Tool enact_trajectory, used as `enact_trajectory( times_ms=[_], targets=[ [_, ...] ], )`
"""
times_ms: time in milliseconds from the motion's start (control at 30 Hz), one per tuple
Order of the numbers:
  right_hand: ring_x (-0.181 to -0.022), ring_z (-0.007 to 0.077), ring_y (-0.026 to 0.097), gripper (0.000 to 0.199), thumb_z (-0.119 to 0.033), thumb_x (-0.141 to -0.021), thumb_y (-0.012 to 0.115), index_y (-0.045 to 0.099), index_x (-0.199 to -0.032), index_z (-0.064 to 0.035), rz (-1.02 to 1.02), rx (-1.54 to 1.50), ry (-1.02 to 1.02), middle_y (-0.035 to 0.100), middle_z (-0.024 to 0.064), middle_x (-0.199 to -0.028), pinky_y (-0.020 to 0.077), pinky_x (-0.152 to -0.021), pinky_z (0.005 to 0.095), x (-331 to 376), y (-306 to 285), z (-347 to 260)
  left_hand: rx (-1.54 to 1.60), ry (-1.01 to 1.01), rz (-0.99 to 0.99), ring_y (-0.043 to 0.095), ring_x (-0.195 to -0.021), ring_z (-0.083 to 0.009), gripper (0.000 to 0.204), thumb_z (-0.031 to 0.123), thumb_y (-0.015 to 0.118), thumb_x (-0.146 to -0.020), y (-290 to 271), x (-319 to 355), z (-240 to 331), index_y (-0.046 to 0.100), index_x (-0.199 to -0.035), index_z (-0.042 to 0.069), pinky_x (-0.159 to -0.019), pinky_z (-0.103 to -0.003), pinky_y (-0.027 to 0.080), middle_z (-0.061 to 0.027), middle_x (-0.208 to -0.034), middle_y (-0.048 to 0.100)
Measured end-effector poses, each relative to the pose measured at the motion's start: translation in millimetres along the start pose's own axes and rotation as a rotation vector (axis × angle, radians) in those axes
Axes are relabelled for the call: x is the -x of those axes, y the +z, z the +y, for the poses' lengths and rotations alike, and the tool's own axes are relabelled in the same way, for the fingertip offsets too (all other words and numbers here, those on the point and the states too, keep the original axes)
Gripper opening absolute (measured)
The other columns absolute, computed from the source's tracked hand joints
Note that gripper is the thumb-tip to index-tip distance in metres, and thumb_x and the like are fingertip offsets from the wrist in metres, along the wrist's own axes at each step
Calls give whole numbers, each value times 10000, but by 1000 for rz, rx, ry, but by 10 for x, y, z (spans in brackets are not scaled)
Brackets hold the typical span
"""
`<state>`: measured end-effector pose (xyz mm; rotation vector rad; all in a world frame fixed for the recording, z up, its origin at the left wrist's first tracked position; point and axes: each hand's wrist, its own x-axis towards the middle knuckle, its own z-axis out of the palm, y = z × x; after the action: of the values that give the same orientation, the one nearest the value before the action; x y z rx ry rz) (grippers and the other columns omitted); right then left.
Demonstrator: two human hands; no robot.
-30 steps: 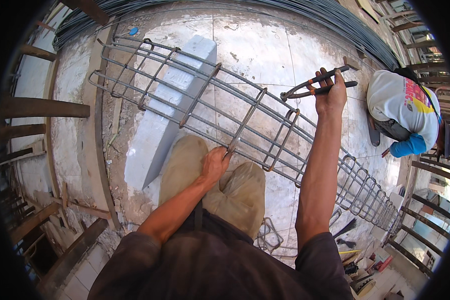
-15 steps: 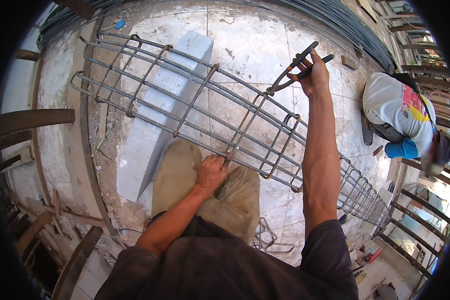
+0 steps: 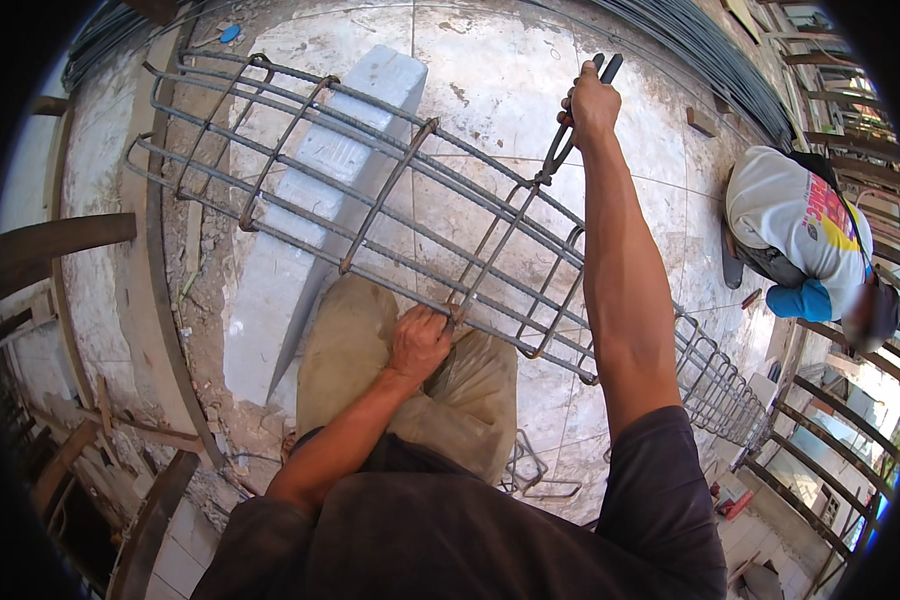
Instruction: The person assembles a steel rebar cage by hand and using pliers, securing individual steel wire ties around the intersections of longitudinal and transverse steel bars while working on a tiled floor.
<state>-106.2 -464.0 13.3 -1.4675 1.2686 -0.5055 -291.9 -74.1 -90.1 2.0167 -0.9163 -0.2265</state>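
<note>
A long rebar cage (image 3: 378,208), made of ribbed steel bars with square stirrups, runs slantwise in front of me from upper left to lower right. My right hand (image 3: 594,108) is closed round the dark handles of a pair of pincers (image 3: 560,150). Their jaws meet the far top bar at a stirrup crossing, and the handles are squeezed close together. On the near bar, my left hand (image 3: 421,341) is closed at the lower end of that same stirrup, fingers gripping the cage. Its fingertips are partly hidden.
A white block (image 3: 270,290) lies under the cage's left part. Loose stirrups (image 3: 530,470) lie on the floor near my knees. Bundled long bars (image 3: 690,60) stretch along the far side. At right a bent-over person (image 3: 795,220) in a white shirt works. Wooden posts (image 3: 60,240) stand at left.
My right hand has swung away from me and slightly left, and the pincers' spread handles have come together. The cage's left end has shifted slightly left in view. My left hand stays in place.
</note>
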Motion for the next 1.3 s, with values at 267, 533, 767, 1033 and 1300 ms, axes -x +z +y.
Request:
enact_trajectory(
  times_ms=[267, 533, 767, 1033, 1300],
  targets=[
    [-482, 191, 509, 420, -378, -1068, 537, 544, -824, -36, -8, 71, 30, 519, 68, -621, 444, -422, 369, -56, 122, 18, -3, -29, -71, 666, -891, -360, 282, 61, 704, -802, -66, 6, 7, 732, -1082, 45, -826, -466, 541, -147, -936, 715],
    [-518, 190, 539, 407, -359, -1059, 537, 537, -823, -28, -18, 81, 67, 538, 80, -638, 461, -457, 357, -140, 164, 122, 87, -505, -189, 722, -890, -362, 214, 152, 711, -921, -1183, -446, 643, 778, -1093, 43, -787, -432, 572, -169, -1004, 761],
    [-536, 199, 570, 386, -341, -1012, 613, 579, -821, -7, -81, 70, 5, 587, 97, -669, 487, -472, 359, -275, 131, 219, 192, -60, 28, 530, -1350, -412, 808, 360, 796, -854, -1059, -3167, 946, 476, -1497, -9, -1130, -491, 431, -264, -1510, 497],
    [-1136, 228, 598, 796, -259, -956, 736, 319, -1632, -199, -343, -239, -543, 596, 133, -1344, 511, -959, 336, -1033, -104, 855, 68, -366, -299, 329, -1507, -474, 1230, 507, 847, -779, 731, -4709, 1521, 141, -1633, -25, -1247, -448, 312, -314, -1609, 358],
    [-598, 222, 653, 492, -449, -906, 697, 668, -874, 41, -103, 140, 22, 699, 141, -810, 497, -493, 365, -211, 212, 150, -368, -75, -436, 724, -1095, -279, 387, 390, 690, -885, 1175, -5509, 323, 790, -1074, 67, -955, -411, 566, -158, -1133, 765]
  ],
)
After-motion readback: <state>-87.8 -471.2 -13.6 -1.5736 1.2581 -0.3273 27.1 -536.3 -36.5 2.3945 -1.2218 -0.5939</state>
